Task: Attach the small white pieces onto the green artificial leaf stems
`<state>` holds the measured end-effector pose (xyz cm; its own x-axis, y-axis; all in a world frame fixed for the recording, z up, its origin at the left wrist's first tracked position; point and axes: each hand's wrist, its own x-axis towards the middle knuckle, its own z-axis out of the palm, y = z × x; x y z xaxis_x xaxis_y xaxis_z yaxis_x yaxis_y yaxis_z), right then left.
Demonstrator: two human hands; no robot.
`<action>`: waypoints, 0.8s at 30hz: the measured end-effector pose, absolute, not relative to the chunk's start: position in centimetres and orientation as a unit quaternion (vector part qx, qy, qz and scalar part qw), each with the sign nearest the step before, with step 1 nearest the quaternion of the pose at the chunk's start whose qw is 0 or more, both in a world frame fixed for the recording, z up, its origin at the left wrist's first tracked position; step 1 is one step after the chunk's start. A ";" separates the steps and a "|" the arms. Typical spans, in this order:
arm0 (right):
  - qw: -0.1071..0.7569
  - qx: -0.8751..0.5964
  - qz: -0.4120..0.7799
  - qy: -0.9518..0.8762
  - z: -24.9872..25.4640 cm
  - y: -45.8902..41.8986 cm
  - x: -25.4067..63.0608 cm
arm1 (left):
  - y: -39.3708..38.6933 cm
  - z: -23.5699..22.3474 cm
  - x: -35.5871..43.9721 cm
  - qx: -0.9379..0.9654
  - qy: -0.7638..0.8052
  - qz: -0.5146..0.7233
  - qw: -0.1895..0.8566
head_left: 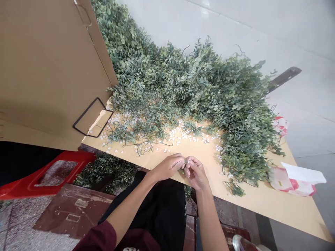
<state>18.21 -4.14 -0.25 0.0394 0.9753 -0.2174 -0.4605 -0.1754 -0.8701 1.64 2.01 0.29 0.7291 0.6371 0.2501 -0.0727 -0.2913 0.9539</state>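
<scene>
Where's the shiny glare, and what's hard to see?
Head view: glare shines on the glossy white tiled surface near the top edge; head view again: the tiny greenish piece between the bare left hand and bare right hand is partly hidden.

A person's left hand and right hand met at the near edge of a pale tabletop, fingertips pinched around a small greenish piece, partly hidden. A heap of leafy sprigs filled the far side and curved nearer on the right, small white discs scattered before it. Brown cardboard stood left; red-and-white wrapping lay far right.
</scene>
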 end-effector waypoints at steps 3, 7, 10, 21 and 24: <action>0.576 -0.447 0.621 -0.288 -0.3 -4.2 18.2 | 1.9 0.4 1.6 0.740 0.191 0.311 0.565; 0.571 -0.458 0.621 -0.281 -0.6 -4.2 18.3 | 1.9 0.3 1.6 0.741 0.186 0.312 0.565; 0.566 -0.465 0.620 -0.280 -0.7 -4.2 18.2 | 2.0 0.2 1.6 0.745 0.182 0.313 0.561; 0.574 -0.455 0.621 -0.279 -0.4 -4.1 18.0 | 2.0 0.1 1.8 0.757 0.181 0.304 0.549; 0.572 -0.461 0.617 -0.282 -0.3 -4.1 17.9 | 2.1 0.0 1.8 0.764 0.177 0.301 0.543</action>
<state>17.91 -4.07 -0.34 0.0803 0.9659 -0.2464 -0.4450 -0.1864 -0.8759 1.84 2.06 0.01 0.7557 0.5976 0.2679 -0.0567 -0.3478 0.9358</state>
